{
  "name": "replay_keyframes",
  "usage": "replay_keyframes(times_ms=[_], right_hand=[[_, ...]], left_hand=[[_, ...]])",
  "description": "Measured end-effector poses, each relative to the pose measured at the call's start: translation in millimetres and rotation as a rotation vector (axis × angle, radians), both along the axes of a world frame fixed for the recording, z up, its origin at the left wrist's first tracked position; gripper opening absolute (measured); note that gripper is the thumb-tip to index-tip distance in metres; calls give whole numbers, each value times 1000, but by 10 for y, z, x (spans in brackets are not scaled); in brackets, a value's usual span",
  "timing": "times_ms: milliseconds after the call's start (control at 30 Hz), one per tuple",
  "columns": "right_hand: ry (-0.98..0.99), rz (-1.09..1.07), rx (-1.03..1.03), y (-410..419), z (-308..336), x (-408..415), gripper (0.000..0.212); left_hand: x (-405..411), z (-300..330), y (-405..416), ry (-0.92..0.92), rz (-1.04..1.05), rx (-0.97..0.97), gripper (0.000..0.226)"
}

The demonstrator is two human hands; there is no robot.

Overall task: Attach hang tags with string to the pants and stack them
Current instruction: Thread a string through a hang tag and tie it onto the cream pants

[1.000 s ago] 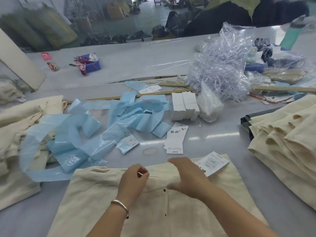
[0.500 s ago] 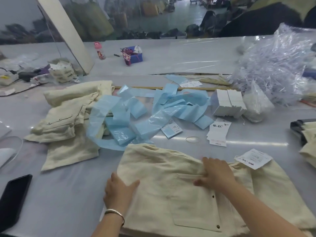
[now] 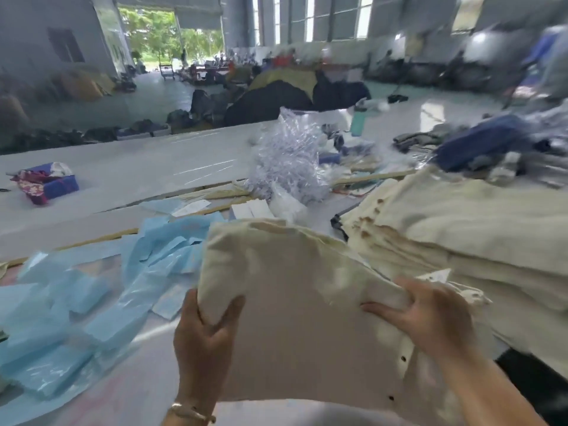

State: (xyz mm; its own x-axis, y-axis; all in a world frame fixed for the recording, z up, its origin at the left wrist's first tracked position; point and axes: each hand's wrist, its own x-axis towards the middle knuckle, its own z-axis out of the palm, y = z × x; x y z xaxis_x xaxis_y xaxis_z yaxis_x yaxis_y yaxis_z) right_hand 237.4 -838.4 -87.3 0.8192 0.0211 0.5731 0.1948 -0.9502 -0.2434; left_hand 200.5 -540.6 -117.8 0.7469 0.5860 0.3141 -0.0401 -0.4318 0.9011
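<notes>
While lifted off the table, folded pants held at both sides, probably for carrying flat; left hand at 7 o'clock, thumb over the near-left edge, fingers beneath; right hand at 4 o'clock, gripping the right edge beside a tag, likely keeping it on top; stack waiting at 2 o'clock, seemingly the destination; blue bags pushed aside at 9 o'clock, clear of the work.

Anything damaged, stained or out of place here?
Yes: brown stain-like marks dot the left edge of the cream folded pants stack on the right. The frame is blurred, so they may be shadows in the folds.
</notes>
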Motion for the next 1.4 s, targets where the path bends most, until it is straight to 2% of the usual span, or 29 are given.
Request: replay_keyframes(times_ms=[100,200,333,467,533,600,633,667,733,767,833,900,967,1033,1200,1333,1400], right_hand=[[-114,-215,-8,-696,482,-176,59],[-129,-383,-6,-1405,888,-411,60],[-112,-505,8,-2175,1383,-401,72],[-136,-541,-69,-2868,1902,87,82],[-116,-546,-83,-3149,2098,493,86],[-27,-551,-116,-3346,2141,970,79],[83,-569,-132,-3424,2090,1198,74],[254,-585,-156,-3472,1984,1393,77],[562,-520,-226,-3500,1639,1652,88],[643,-431,-249,-3495,1432,1712,87],[749,-218,-232,-3436,1029,1750,76],[813,-106,-230,-3332,739,1742,66],[784,-101,-266,-3273,616,1742,63],[758,-113,-281,-3274,604,1738,61],[716,-121,-320,-2972,719,1745,48],[511,176,-99,-2075,778,1700,32],[497,347,-13,-1443,756,1619,21]], left_hand=[[442,477,-618,-83,-155,6,33],[821,909,-1373,-173,-340,52,30],[1309,1394,-2310,-277,-487,99,29],[1956,1860,-2937,-337,-529,163,31],[2343,2019,-3173,-305,-518,233,37],[2734,2047,-3367,-198,-520,291,43],[2913,1989,-3441,-113,-528,311,44],[3063,1893,-3497,-6,-511,362,44],[3253,1599,-3598,207,-409,543,51],[3298,1417,-3667,263,-385,597,51],[3311,1017,-3851,281,-480,619,41],[3215,652,-4053,345,-663,594,27],[3096,401,-4188,421,-787,594,19],[3056,302,-4218,395,-814,580,21],[2928,404,-3861,373,-906,442,20],[2557,545,-3085,259,-813,295,14],[2268,551,-2498,236,-722,247,13]])
